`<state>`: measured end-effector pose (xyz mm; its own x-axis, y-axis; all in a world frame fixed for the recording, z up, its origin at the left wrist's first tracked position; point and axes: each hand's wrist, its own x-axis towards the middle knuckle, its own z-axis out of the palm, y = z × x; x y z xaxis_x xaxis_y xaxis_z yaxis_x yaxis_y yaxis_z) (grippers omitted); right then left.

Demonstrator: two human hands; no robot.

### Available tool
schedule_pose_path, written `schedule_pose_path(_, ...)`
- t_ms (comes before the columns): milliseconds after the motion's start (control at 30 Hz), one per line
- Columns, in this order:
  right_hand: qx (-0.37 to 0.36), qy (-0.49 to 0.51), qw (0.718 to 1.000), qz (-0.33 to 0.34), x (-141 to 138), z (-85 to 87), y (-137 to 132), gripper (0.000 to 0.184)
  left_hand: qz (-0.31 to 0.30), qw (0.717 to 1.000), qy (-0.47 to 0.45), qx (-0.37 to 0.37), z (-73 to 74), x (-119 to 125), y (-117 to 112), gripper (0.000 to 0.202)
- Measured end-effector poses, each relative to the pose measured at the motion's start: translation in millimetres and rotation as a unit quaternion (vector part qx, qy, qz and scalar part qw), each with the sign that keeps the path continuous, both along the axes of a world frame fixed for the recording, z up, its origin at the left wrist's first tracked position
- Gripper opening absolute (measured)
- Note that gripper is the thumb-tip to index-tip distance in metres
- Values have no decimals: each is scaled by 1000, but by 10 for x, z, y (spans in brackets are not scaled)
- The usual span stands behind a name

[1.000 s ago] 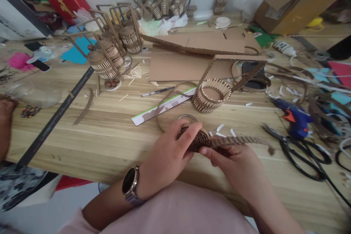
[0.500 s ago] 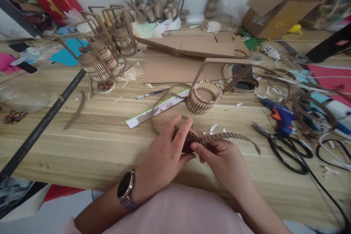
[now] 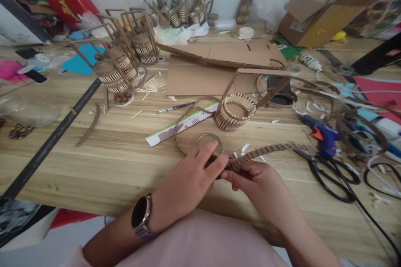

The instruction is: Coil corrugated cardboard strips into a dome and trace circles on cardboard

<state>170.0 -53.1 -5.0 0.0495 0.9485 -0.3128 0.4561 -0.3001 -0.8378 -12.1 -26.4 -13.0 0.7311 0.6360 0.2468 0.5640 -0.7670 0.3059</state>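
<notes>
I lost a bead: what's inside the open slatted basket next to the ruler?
Inside the basket, its brown cardboard floor shows, with nothing loose visible on it. The near wall covers the front of the floor.

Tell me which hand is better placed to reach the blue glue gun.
Right, probably. The right hand pinches the corrugated strip on the side where the glue gun lies; the left hand grips the coil, farther away.

Soft even daylight, faint shadows, edges warped
</notes>
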Motion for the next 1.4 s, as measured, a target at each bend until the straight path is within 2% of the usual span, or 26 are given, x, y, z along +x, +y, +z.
schedule_pose_path(100, -2, 5, 1000, 16, 19, 7, -9, 31, -21, 999, 23, 18, 9, -18, 13, 39)
schedule_pose_path(233, -4, 10, 999, 33, 35, -24, -20, 37, -45, 998, 45, 20, 14, -33, 53, 39)
schedule_pose_path(333, 15, 11, 1000, 14, 23, -28, -24, 37, -54, 998, 21, 4, -13, -23, 58, 43)
schedule_pose_path(500, 23, 15, 999, -44, -45, -22, -25, 40, 46, 995, -79, -28, -77, 33, 15, 67)
schedule_pose_path(600, 12, 22, 999, -38, -66, -61, -25, 42, 67, 992, -87, -55, -79, 49, 7, 65)
schedule_pose_path(800, 5, 38, 999, 1, -44, -76, -17, 30, 24, 998, -61, -15, -50, 20, 29, 39)
schedule_pose_path(933, 24, 22, 999, 20, -22, -31, -21, 30, -6, 999, -16, 34, -25, -3, 36, 37)
schedule_pose_path(1067, 22, -17, 999, 38, 5, -32, -30, 38, -30, 998, 40, 45, 15, -25, 43, 34)
schedule_pose_path(1167, 15, -22, 999, 29, 5, -42, -25, 41, -47, 998, 23, 38, 9, -29, 48, 38)
schedule_pose_path(1233, 16, -14, 1000, 0, -13, -36, -15, 42, -31, 999, -22, 32, -20, -16, 42, 44)
schedule_pose_path(1400, 12, 28, 999, -43, -85, -29, 4, 41, 77, 989, -124, -31, -102, 51, 3, 67)
